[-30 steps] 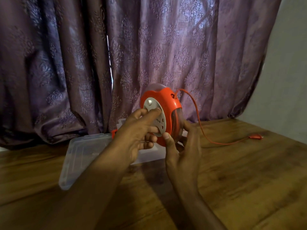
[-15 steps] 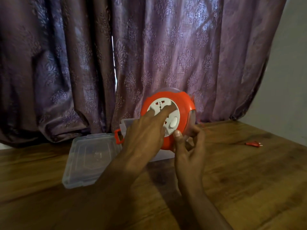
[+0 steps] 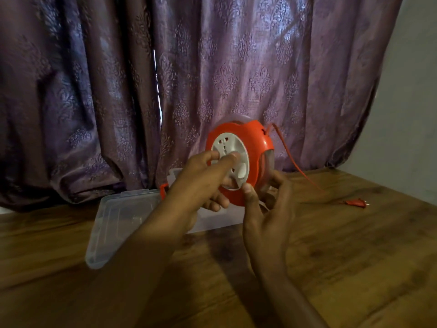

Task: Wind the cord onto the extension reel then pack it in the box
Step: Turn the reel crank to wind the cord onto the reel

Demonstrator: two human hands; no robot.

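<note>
Winding in progress. The extension reel (image 3: 240,162), an orange housing around a white socket face, is held upright just right of the frame's centre, above the worktop (image 3: 354,252). The right hand (image 3: 267,216) steadies it from below, thumb on the lower front rim and fingers curled round the back edge. The left hand (image 3: 203,183) reaches across the white face; its extended fingers (image 3: 230,158) press on the face near the hub, apparently turning it, while the lower ones lie curled under the housing. Whether they pinch a knob cannot be told.

The task appears roughly midway through its first part. A length of orange cord (image 3: 294,166) leaves the slot at the reel's upper right, slopes down to the wood, and ends in the orange plug (image 3: 354,202) lying at centre right, well apart from the reel. That stretch remains to be wound in.

Packing is not begun. The clear plastic box (image 3: 208,218) sits behind the hands, largely hidden, with its transparent lid (image 3: 118,221) lying to the left of centre and an orange latch (image 3: 163,189) showing at the lid's upper corner.

The worktop is brown wood-grain planking. A purple patterned curtain (image 3: 189,67) hangs along the back, and a pale wall (image 3: 413,114) occupies the right edge.
</note>
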